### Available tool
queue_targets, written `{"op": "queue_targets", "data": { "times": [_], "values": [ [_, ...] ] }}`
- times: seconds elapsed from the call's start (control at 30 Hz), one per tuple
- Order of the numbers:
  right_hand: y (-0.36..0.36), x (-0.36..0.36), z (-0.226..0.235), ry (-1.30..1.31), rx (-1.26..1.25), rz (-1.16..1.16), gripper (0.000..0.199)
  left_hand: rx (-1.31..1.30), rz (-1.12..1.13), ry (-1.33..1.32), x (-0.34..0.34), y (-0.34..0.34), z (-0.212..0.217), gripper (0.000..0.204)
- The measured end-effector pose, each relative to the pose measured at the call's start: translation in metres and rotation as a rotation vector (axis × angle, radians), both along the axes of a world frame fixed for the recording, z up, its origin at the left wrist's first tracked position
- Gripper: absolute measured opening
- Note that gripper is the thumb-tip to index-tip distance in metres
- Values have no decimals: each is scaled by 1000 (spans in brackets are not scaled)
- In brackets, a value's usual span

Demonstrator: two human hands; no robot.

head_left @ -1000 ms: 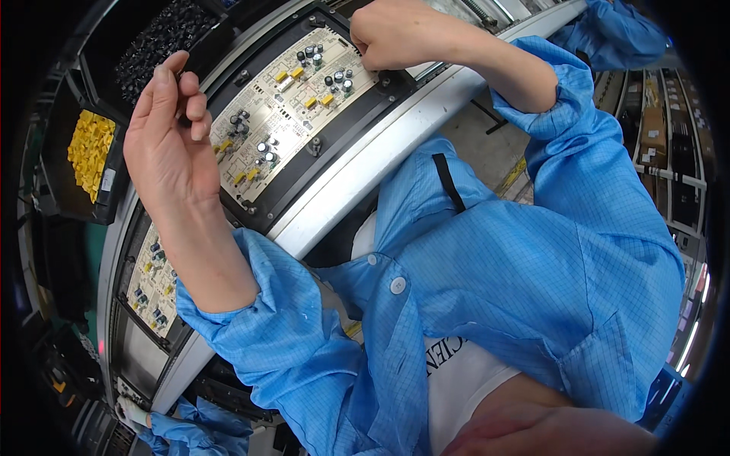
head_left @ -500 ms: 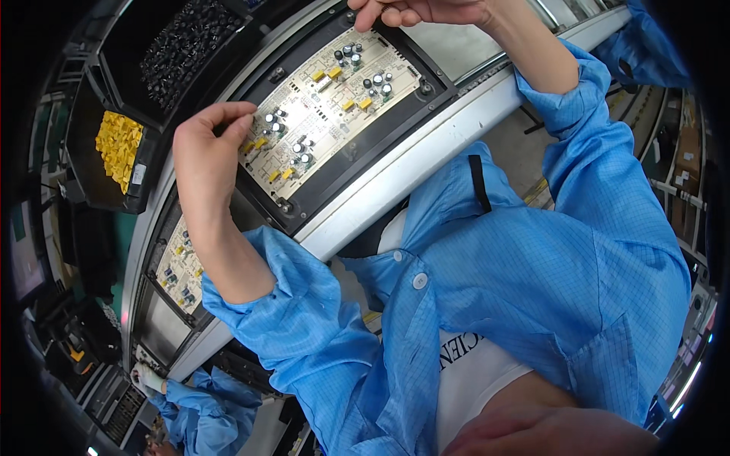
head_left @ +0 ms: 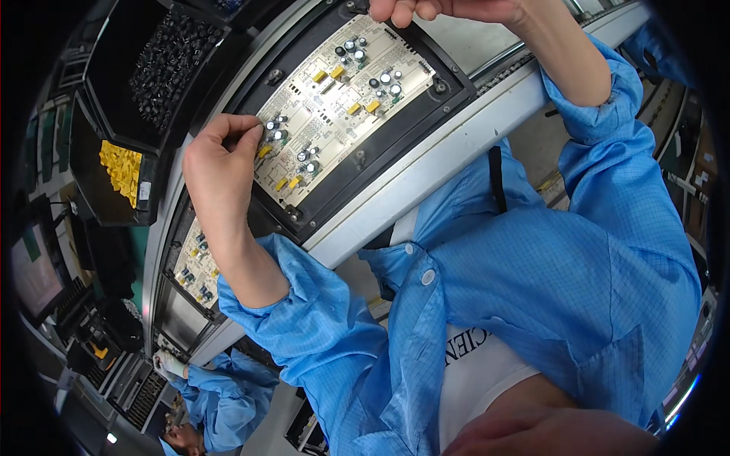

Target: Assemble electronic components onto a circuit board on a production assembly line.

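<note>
A cream circuit board (head_left: 319, 121) lies in a black frame (head_left: 357, 163). Round capacitors and yellow block-shaped parts stand up from it in clusters. At the board's left edge, beside a capacitor group, my left hand (head_left: 220, 167) has its thumb and forefinger pinched together. Whatever lies between those fingertips is hidden. My right hand (head_left: 449, 7) is over the far right corner of the board, fingers curled, partly cut off by the upper edge of the view. What it may hold cannot be made out.
Black bins of black parts (head_left: 171, 72) and yellow parts (head_left: 120, 171) stand at the left. A metal rail (head_left: 411, 178) runs along the near side. Another populated board (head_left: 196, 266) sits further down the line, near a blue-sleeved co-worker (head_left: 224, 399) with a gloved hand.
My left thumb has closed up against the forefinger at the board's edge. My right hand has shifted slightly right and upward. The whole view has moved a little.
</note>
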State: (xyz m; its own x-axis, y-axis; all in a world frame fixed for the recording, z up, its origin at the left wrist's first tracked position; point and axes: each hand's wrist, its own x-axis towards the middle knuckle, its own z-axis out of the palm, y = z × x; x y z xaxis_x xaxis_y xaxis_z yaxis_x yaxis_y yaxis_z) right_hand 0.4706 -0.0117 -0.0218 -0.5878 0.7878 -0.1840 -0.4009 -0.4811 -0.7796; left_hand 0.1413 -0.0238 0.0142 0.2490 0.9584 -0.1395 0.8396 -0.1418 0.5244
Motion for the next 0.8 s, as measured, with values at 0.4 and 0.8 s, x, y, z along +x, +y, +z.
{"op": "queue_targets", "data": {
  "times": [0.4,0.8],
  "values": [
    [-3,-4,6,-8,81,15,14,39,-9,74,9,-9,3,13],
    [-18,-65,41,-743,398,117,10,57,127,-425,-4,4,4,23]
  ]
}}
